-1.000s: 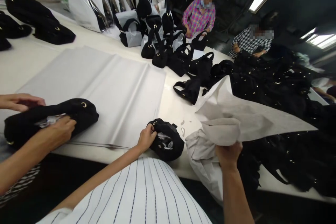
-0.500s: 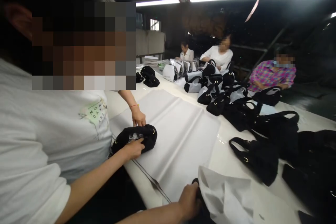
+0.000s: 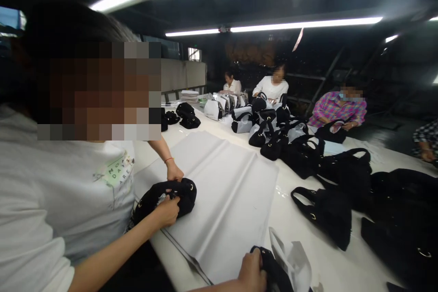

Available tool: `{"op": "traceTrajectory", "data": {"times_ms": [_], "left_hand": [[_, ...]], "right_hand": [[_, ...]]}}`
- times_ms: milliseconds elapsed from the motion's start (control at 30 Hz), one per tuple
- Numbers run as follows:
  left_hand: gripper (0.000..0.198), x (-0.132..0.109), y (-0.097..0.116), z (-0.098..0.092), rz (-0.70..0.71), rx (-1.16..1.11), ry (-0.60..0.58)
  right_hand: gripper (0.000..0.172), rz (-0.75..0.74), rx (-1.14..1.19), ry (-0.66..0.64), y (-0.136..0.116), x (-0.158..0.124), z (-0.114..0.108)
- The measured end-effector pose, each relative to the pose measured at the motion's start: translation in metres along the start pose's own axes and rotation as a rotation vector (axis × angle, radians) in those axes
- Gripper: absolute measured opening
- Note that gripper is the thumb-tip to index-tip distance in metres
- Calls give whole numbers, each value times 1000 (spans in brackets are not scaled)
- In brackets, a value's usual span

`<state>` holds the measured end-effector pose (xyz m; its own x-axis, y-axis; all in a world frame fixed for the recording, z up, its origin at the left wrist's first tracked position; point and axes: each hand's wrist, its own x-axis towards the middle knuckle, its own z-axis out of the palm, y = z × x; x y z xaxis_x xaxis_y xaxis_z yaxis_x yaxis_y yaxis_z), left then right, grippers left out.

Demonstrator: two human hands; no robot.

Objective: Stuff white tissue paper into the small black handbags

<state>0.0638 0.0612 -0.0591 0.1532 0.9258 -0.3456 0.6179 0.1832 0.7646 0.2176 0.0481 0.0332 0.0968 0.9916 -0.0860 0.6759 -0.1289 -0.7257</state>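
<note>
At the bottom edge my left hand (image 3: 251, 270) is closed on the rim of a black handbag (image 3: 273, 268). A crumpled sheet of pale grey paper (image 3: 297, 260) stands up out of this bag's opening. The lower part of the bag is cut off by the frame edge. My right hand is not in view. Beyond my left hand lies a stack of large pale grey sheets (image 3: 219, 187) with creases.
A co-worker in a white T-shirt (image 3: 112, 178) stands close on the left, both hands on another black bag (image 3: 150, 198). Black handbags (image 3: 328, 214) crowd the right side of the white table (image 3: 236, 278). Other people (image 3: 272, 86) sit at the far side.
The view has tilted up, and most things sit lower in the picture. The grey paper at my bag shows less and stands narrower. The co-worker's near hand has curled at their bag's opening.
</note>
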Motion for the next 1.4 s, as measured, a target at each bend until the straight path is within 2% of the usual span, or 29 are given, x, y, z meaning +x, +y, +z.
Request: {"op": "traceTrajectory", "data": {"times_ms": [67, 133, 233, 300, 433, 533, 633, 733, 767, 867, 933, 1033, 1100, 1167, 1233, 1333, 1400], "left_hand": [[28, 3, -1, 0, 27, 33, -6], [27, 2, -3, -3, 48, 62, -14], [22, -8, 2, -12, 49, 112, -18], [20, -17, 9, -18, 43, 156, -16], [20, -27, 17, -25, 132, 226, -15], [21, -28, 16, -27, 236, 325, -8], [17, -30, 21, -31, 269, 422, 17], [13, -37, 29, -37, 218, 406, 85], [16, -38, 31, -39, 205, 384, 72], [26, -27, 27, -35, 184, 298, 33], [30, -18, 22, -28, 192, 247, 7], [28, -16, 23, -25, 233, 189, 3], [25, -18, 25, -26, 263, 156, 22], [23, -15, 26, -27, 277, 124, 51], [22, -11, 24, -28, 279, 97, 76], [17, -9, 20, -29, 268, 78, 83], [16, -11, 18, -28, 248, 85, 79]], "right_hand": [[41, -1, 0, 15, 6, 8, -1], [64, -3, 6, 18, 15, 5, -3], [84, 1, 30, 6, 29, -17, -7], [89, -8, 57, -4, 33, -34, -9], [77, -48, 94, -20, 32, -48, -6], [65, -23, 43, -44, 39, -38, 2], [65, -49, 2, -70, 52, -29, 2], [56, -86, -35, 40, 57, -38, -20], [51, -88, -61, 56, 56, -43, -30], [37, -207, -60, -113, 53, -52, -54], [26, -249, -63, -208, 50, -53, -59], [12, -383, 23, -351, 37, -52, -48], [13, -476, 132, -375, 24, -51, -31], [16, -525, 184, -295, 12, -48, -10], [20, -543, 139, -148, 7, -45, 11], [23, -572, -72, 45, 17, -40, 32], [20, -604, -253, 106, 29, -37, 40]]}}
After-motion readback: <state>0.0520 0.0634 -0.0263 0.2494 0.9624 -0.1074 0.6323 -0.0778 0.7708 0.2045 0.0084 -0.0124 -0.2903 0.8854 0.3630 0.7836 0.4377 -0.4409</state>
